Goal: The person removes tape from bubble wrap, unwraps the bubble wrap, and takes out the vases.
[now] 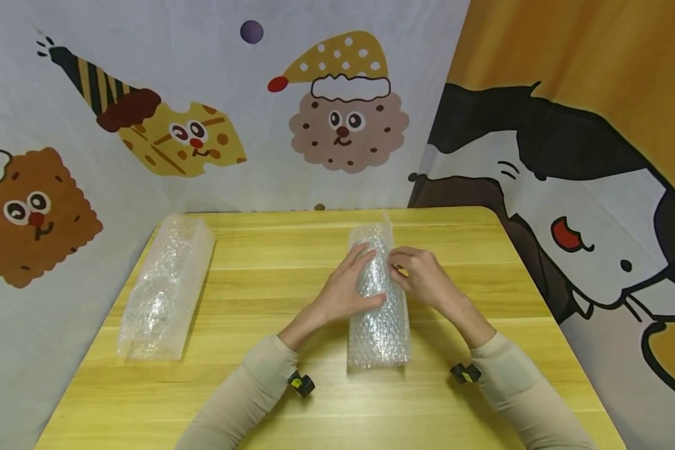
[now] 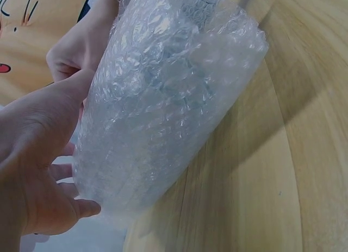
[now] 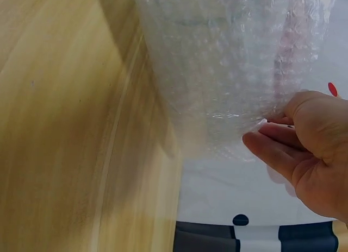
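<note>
1. The bubble-wrap package (image 1: 379,334) lay lengthwise on the bench (image 1: 382,409), under and between the person's hands.
2. The left hand (image 1: 345,289) rested over its left side, with thumb and fingers spread wide.
3. The right hand (image 1: 424,275) was narrow; its bent fingers and thumb pinched the package's right edge.
4. Both forearms (image 1: 247,390) slanted inward.

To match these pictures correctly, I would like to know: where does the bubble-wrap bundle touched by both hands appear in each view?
Head: the bubble-wrap bundle is just right of centre, with the left hand on it and the right hand at its right edge.
Left wrist: upper middle, cut by the top edge.
Right wrist: upper right, cut by the top edge.
Shared landmark: the wooden table.
</note>
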The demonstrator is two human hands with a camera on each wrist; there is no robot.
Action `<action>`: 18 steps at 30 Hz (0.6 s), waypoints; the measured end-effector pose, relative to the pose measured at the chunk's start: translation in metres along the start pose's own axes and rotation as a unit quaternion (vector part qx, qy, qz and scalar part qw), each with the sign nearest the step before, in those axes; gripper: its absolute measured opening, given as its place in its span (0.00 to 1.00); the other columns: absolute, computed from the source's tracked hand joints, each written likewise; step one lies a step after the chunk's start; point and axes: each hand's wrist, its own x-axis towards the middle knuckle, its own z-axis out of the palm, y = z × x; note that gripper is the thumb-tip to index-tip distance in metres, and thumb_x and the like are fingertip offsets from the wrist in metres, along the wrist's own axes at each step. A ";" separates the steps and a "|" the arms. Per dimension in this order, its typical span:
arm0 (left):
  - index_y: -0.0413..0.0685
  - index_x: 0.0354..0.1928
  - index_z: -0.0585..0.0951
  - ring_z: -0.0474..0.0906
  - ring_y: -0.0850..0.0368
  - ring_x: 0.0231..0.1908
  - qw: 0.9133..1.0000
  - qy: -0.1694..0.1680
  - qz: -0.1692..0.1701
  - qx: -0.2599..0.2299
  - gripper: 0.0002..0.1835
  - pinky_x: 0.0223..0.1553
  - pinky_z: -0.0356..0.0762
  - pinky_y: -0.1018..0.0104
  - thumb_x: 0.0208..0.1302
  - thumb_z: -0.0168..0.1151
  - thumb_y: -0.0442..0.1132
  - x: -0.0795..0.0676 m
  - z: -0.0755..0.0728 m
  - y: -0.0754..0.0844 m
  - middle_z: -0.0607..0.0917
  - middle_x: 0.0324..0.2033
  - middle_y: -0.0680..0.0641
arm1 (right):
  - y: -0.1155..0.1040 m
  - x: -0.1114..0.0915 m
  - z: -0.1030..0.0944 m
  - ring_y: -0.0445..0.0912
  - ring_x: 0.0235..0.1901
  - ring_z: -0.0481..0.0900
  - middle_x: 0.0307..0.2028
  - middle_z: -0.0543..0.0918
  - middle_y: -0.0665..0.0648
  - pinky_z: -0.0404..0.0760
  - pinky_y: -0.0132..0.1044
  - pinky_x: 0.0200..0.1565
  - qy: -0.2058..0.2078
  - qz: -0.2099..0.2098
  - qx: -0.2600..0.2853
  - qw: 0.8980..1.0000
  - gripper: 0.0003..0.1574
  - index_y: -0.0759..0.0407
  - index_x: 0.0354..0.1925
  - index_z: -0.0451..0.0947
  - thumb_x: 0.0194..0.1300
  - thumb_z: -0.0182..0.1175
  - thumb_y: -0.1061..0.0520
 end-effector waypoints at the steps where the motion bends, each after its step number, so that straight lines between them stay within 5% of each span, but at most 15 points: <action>1: 0.54 0.82 0.55 0.45 0.48 0.84 1.000 0.001 0.001 0.001 0.57 0.77 0.62 0.38 0.56 0.73 0.61 0.000 0.000 0.000 0.47 0.85 0.49 | 0.001 0.000 0.001 0.53 0.40 0.92 0.44 0.91 0.66 0.92 0.39 0.41 0.002 0.003 0.007 1.000 0.06 0.67 0.39 0.88 0.62 0.69 0.68; 18: 0.55 0.82 0.56 0.47 0.47 0.84 1.000 0.005 0.003 -0.006 0.56 0.75 0.64 0.35 0.55 0.73 0.61 0.001 0.001 -0.003 0.47 0.84 0.50 | 0.002 -0.004 0.009 0.57 0.41 0.91 0.45 0.90 0.67 0.92 0.35 0.39 0.035 0.038 0.065 0.997 0.05 0.69 0.39 0.88 0.64 0.67 0.69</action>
